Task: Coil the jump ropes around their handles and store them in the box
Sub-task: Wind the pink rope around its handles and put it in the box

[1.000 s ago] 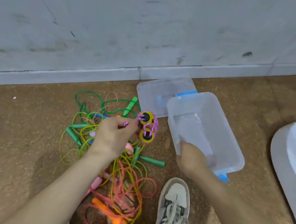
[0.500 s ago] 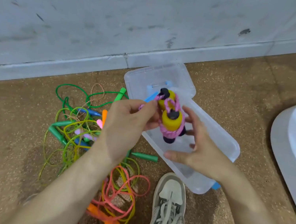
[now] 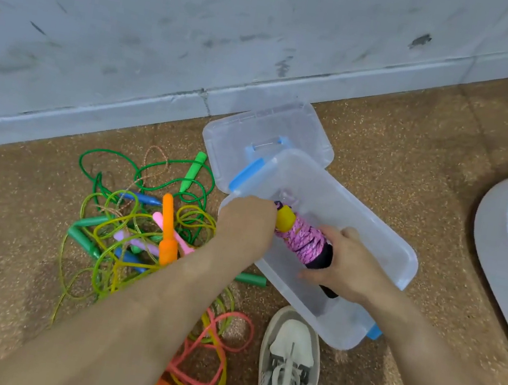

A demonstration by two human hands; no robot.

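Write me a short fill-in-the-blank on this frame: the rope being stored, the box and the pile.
1. The left hand and right hand both hold a coiled jump rope whose cord is ____.
2. The clear box is open, and its lid lies between it and the ____.
3. The tangle of loose ropes lies to the box's ____.
Missing words: pink; wall; left.
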